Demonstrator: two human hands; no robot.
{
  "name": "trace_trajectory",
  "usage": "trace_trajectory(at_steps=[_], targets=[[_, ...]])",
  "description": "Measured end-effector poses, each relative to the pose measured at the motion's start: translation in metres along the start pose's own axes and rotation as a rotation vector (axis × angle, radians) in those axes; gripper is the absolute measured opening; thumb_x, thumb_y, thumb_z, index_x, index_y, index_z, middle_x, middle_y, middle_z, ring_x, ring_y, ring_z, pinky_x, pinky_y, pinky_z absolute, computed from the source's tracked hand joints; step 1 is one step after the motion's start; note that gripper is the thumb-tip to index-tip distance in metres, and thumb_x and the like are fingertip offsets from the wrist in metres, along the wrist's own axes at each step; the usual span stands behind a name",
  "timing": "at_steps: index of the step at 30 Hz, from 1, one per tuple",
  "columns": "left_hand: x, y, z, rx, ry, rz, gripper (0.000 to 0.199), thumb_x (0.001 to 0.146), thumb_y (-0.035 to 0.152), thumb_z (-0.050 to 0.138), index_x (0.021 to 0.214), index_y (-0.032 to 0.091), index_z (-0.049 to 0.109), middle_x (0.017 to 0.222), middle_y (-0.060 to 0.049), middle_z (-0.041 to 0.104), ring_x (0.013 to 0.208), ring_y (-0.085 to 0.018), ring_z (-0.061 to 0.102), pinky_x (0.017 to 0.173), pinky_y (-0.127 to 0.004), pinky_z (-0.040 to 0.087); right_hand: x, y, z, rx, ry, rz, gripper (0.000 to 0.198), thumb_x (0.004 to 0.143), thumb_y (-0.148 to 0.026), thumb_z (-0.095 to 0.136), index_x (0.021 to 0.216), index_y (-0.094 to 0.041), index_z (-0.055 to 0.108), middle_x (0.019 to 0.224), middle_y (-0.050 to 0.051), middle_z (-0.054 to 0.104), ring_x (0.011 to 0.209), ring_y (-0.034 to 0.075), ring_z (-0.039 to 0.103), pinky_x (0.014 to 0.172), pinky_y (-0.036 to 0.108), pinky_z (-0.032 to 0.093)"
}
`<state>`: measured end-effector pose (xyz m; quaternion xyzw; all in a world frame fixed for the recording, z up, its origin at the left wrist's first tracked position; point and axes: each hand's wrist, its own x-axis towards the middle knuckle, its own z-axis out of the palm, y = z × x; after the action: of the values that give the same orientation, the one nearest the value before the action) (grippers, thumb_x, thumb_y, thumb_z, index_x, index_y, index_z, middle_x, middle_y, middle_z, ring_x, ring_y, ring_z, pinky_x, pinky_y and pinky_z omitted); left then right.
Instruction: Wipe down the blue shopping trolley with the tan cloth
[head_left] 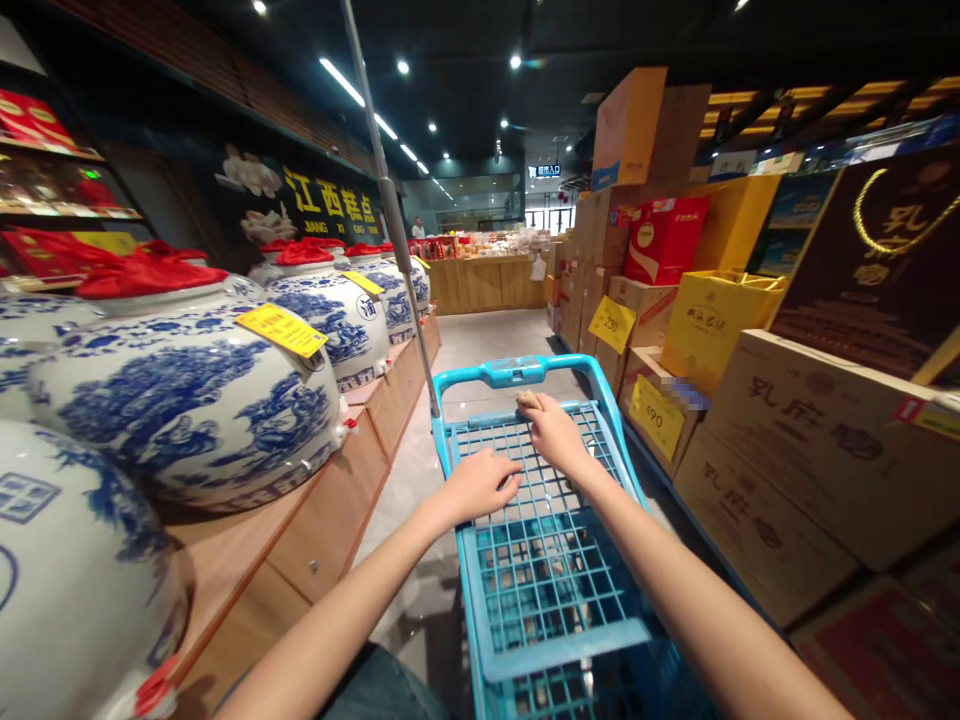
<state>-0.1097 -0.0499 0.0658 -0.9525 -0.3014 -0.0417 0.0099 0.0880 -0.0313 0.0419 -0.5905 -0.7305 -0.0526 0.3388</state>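
A blue shopping cart (pixel 491 655) with a plastic grid basket is right in front of me. My right hand (pixel 556 438) is over the far part of the grid, its fingers closed around a small tan, knobby piece (pixel 528 399) that I cannot identify. Nearer and to the left, my left hand (pixel 486 486) lies flat over the grid, thumb apart from the fingers, nothing visible in it. Whether that palm rests on the grid, I cannot tell. The cart's blue handle frame (pixel 517 372) arches beyond both hands. At its left corner stands a thin grey pole (pixel 394 215).
Large blue-and-white porcelain jars (pixel 187 400) with red cloth tops line a wooden ledge (pixel 300 540) on the left. Stacked cartons (pixel 795 440) and gift bags (pixel 720 320) border the right. Tiled floor (pixel 487 335) leads to a wooden counter (pixel 480 285), with a person (pixel 418 229) behind it.
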Motion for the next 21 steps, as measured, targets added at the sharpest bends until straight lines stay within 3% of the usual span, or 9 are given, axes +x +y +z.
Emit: trace_trajectory(at_steps=[5,8,11,14,17,21], targets=[[-0.005,-0.003,0.000,0.039,0.004,-0.012,0.031,0.105,0.027,0.052,0.115,0.020,0.080,0.109,-0.009,0.083,0.101,-0.031,0.072,0.083,-0.041,0.056,-0.001,-0.013,0.001,0.076,-0.147,-0.219,0.067,0.084,0.009,0.045,0.137,-0.018,0.073,0.158,0.012,0.059,0.149,0.023,0.053,0.127,0.041,0.044],[-0.008,-0.004,0.000,0.044,0.012,-0.038,0.034,0.105,0.027,0.052,0.127,0.021,0.078,0.116,-0.008,0.083,0.107,-0.031,0.071,0.087,-0.040,0.056,0.002,-0.011,-0.007,0.021,-0.121,-0.093,0.063,0.088,0.005,0.043,0.136,-0.022,0.074,0.148,0.010,0.067,0.141,0.024,0.059,0.119,0.042,0.050],[-0.008,-0.003,0.000,0.048,-0.001,-0.053,0.037,0.106,0.027,0.052,0.133,0.022,0.075,0.120,-0.007,0.082,0.109,-0.031,0.071,0.089,-0.041,0.057,0.004,-0.009,-0.012,-0.088,-0.088,0.048,0.054,0.094,0.001,0.040,0.133,-0.013,0.074,0.139,0.018,0.069,0.135,0.030,0.061,0.114,0.044,0.052],[-0.007,-0.001,-0.003,0.054,-0.029,-0.054,0.035,0.105,0.027,0.051,0.127,0.020,0.078,0.117,-0.009,0.082,0.108,-0.031,0.071,0.089,-0.042,0.057,0.001,-0.017,-0.007,-0.052,-0.155,-0.070,0.057,0.092,0.003,0.040,0.137,-0.010,0.071,0.153,0.019,0.061,0.146,0.029,0.053,0.124,0.044,0.044],[-0.006,0.001,-0.004,0.047,-0.023,-0.063,0.035,0.104,0.029,0.050,0.119,0.018,0.080,0.111,-0.011,0.082,0.106,-0.032,0.071,0.087,-0.042,0.057,-0.001,-0.020,-0.003,0.079,-0.212,-0.184,0.062,0.092,0.002,0.041,0.144,-0.020,0.068,0.165,0.011,0.053,0.154,0.025,0.047,0.129,0.045,0.038],[-0.005,0.001,-0.003,0.054,0.000,-0.029,0.043,0.106,0.030,0.042,0.131,0.018,0.075,0.121,-0.010,0.081,0.109,-0.031,0.069,0.092,-0.043,0.055,0.001,-0.001,-0.009,0.073,-0.114,-0.013,0.053,0.095,-0.003,0.039,0.135,-0.017,0.071,0.151,0.013,0.063,0.145,0.030,0.053,0.121,0.050,0.046]])
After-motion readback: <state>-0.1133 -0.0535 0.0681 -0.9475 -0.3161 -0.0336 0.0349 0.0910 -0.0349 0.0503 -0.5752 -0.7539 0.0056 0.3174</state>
